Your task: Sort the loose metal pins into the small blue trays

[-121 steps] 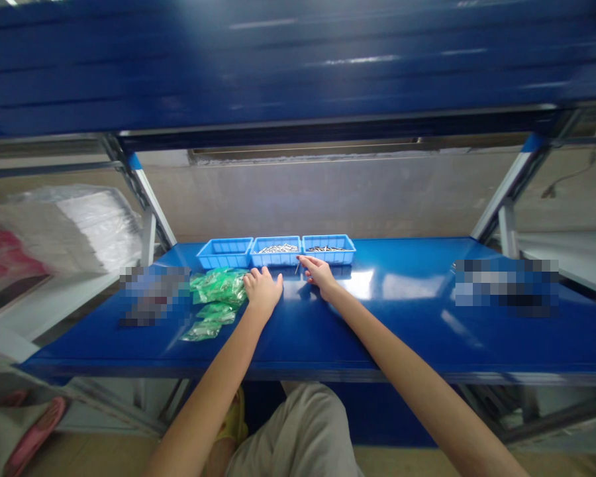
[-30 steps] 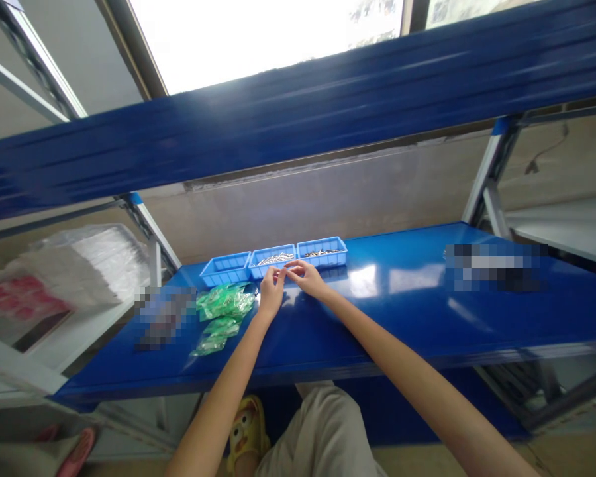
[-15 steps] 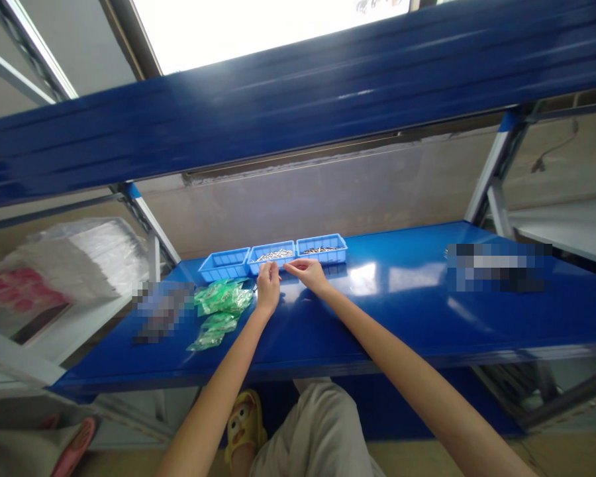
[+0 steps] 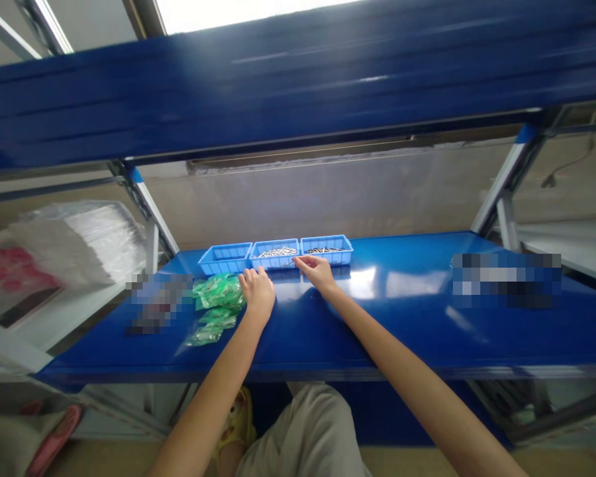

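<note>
A: Ahead of both hands, along the back of the blue surface [image 4: 402, 318], what stands there?
B: Three light-blue trays in a row, side by side and touching. On the left, the left tray [image 4: 225, 258]. Next, the middle tray [image 4: 277, 254], holding small silvery parts. Then the right tray [image 4: 326, 250], with darker small parts, too small to name.
A: And the right hand [image 4: 318, 271]?
B: Palm down on the surface. Its fingertips are drawn together just in front of where the middle tray meets the right tray. A thin sliver may sit at the tips. Cannot tell whether the grip is clenched on anything.
A: The left hand [image 4: 257, 291]?
B: Lying on the surface left of the right hand, near it but apart. Fingers loosely bent, grip released. The left tray sits just beyond its fingertips.
A: Beside it?
B: A crumpled pile of green bags [image 4: 218, 292], touching the left hand's outer edge. A couple more trail from there toward the person.
A: Farther out?
B: A white wrapped stack [image 4: 69, 242] sits well off to the left of the left hand. The dark blue upper shelf [image 4: 298, 79] runs overhead, blurred.
</note>
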`<state>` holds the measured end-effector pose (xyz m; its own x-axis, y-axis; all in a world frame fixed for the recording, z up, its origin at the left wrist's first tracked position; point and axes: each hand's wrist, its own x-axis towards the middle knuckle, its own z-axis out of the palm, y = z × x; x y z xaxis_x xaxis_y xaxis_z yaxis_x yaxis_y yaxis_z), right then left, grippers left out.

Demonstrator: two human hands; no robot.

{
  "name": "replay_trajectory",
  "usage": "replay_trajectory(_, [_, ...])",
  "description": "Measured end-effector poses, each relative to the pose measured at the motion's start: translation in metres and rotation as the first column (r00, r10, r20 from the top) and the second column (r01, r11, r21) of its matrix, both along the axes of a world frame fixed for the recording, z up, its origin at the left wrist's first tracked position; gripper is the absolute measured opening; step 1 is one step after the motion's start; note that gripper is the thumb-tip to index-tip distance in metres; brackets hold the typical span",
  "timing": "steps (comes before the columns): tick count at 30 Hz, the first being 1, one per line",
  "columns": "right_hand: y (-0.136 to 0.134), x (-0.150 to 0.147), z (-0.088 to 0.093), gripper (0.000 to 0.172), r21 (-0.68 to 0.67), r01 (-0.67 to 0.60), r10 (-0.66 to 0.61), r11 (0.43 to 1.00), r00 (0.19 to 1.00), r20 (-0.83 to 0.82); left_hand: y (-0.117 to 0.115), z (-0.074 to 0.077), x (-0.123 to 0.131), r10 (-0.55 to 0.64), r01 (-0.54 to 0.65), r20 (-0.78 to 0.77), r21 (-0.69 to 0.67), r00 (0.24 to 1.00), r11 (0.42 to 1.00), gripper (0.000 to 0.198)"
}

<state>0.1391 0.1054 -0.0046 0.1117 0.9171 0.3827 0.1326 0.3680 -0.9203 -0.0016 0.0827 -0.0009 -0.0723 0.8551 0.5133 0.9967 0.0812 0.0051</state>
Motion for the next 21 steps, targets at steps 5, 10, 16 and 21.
replay_trajectory(5, [-0.004, 0.001, 0.004, 0.030, -0.027, 0.019, -0.018, 0.999, 0.999, 0.027, -0.005, 0.000, 0.007, -0.054, 0.050, -0.034, -0.110, 0.998, 0.993, 0.027])
replay_trajectory(10, [0.000, 0.000, 0.007, 0.029, -0.064, 0.014, -0.013, 0.998, 1.000, 0.012, -0.006, 0.002, 0.013, -0.115, 0.127, 0.080, -0.176, 0.990, 0.976, 0.033])
replay_trajectory(16, [0.010, -0.009, 0.014, 0.035, 0.001, -0.017, 0.017, 1.000, 0.991, -0.130, -0.002, -0.003, 0.014, -0.303, 0.354, 0.254, -0.187, 0.918, 0.916, 0.026])
replay_trajectory(21, [0.015, -0.007, 0.011, 0.047, 0.009, -0.160, 0.159, 0.987, 0.977, -0.142, -0.006, -0.004, 0.019, -0.588, 0.644, 0.300, -0.135, 0.751, 0.753, 0.017])
